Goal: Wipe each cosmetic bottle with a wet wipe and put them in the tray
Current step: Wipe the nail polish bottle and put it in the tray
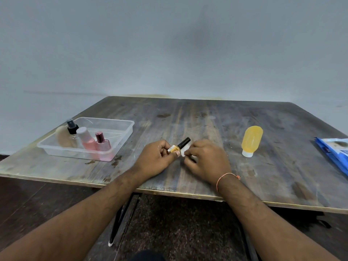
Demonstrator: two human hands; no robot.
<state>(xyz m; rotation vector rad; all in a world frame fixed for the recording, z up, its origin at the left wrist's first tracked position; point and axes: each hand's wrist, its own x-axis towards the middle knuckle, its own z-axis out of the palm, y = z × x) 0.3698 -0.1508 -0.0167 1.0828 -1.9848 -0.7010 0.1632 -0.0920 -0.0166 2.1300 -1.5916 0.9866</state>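
Both my bare forearms rise from the lower corners of the frame and converge at centre. My left hand (157, 159) has its fingers curled, thumb pressed across a small bottle (178, 146). My right hand (205, 161) is knuckles-up, its fingertips pinching a white wipe (183, 150); a thin orange band circles its wrist.

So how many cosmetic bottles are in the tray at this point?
4 that I can make out, all in the near-left part of the clear tray: beige bottle, black-topped spray bottle, pink grey-capped bottle, pink perfume bottle. Another could hide behind them.
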